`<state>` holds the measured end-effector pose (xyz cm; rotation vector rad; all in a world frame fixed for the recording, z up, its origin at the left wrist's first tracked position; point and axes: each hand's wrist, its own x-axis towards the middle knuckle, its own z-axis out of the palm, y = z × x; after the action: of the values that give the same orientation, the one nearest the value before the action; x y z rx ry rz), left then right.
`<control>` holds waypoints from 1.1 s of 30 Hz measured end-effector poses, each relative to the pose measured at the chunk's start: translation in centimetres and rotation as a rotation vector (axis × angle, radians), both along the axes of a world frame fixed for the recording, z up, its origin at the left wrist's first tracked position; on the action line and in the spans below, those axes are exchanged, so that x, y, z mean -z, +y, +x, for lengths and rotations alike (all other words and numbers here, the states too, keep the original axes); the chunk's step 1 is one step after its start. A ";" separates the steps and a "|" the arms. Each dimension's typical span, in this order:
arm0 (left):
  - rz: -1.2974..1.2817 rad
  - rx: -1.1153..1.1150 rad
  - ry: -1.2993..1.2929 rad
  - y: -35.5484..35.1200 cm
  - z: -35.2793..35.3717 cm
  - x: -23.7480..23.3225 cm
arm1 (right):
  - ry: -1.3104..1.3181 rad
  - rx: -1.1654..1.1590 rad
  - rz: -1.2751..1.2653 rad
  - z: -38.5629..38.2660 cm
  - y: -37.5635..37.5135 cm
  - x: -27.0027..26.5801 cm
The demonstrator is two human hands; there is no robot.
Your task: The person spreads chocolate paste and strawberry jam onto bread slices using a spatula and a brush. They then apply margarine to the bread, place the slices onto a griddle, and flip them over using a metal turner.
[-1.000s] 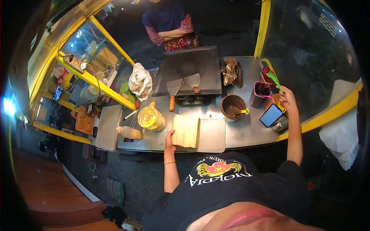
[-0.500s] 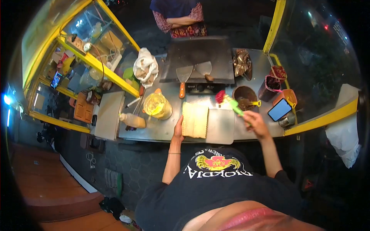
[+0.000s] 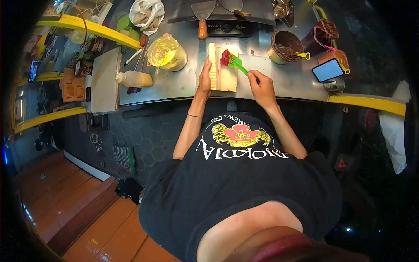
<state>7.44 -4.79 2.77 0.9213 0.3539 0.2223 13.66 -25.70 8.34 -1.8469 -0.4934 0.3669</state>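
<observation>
My left hand grips the left side of a pale block of bread, with its upper flap tilted up so the inside shows. A small red smear marks the inner face near the fold. My right hand holds a green spatula by its handle. A lump of dark red jam clings to the spatula's head, which is over the opened bread. Beside the bread on the right lies a flat metal board.
Left stand a pitcher of yellow spread and a squeeze bottle. A scraper with an orange handle rests by the stove. Right are a brown tub and a phone. The counter edge runs in front of me.
The bread has gone from closed to opened, its flap lifted by my left hand. My right hand has brought the spatula with jam left, from beside the brown tub to over the bread. The view tilts lower.
</observation>
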 end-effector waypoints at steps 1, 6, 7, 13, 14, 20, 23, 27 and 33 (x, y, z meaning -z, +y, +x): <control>0.079 -0.010 -0.034 -0.2 0.3 0.1 | -0.092 -0.001 -0.039 -0.3 0.4 -0.1; 0.904 -0.038 -0.025 -1.2 1.6 0.8 | -0.199 -0.137 -0.136 -3.2 2.3 -2.7; 0.906 -0.013 0.005 -1.4 1.3 -0.5 | -0.183 -0.148 -0.130 -3.9 2.1 -3.4; 0.207 -0.135 0.051 2.5 -0.6 1.4 | 0.097 -0.147 -0.188 -1.1 -4.8 -4.1; 0.107 -0.130 0.064 2.1 -0.3 2.6 | 0.015 -0.153 -0.179 -0.2 -5.2 -3.3; -0.371 -0.004 -0.020 1.6 -0.7 2.6 | -0.267 -0.157 0.037 3.1 0.5 2.1; -0.428 0.048 -0.068 1.5 -0.7 2.2 | -0.207 -0.279 0.007 1.6 0.2 2.8; -0.408 -0.055 -0.036 1.5 -0.5 2.3 | -0.047 -0.510 -0.108 0.9 -3.7 0.9; -0.298 -0.010 -0.141 1.7 -0.7 2.3 | -0.276 -0.163 0.111 4.3 -0.5 2.6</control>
<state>6.72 -3.06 0.48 0.6066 0.2523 0.2352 17.96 -26.24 5.71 -1.7624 -0.8399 0.1887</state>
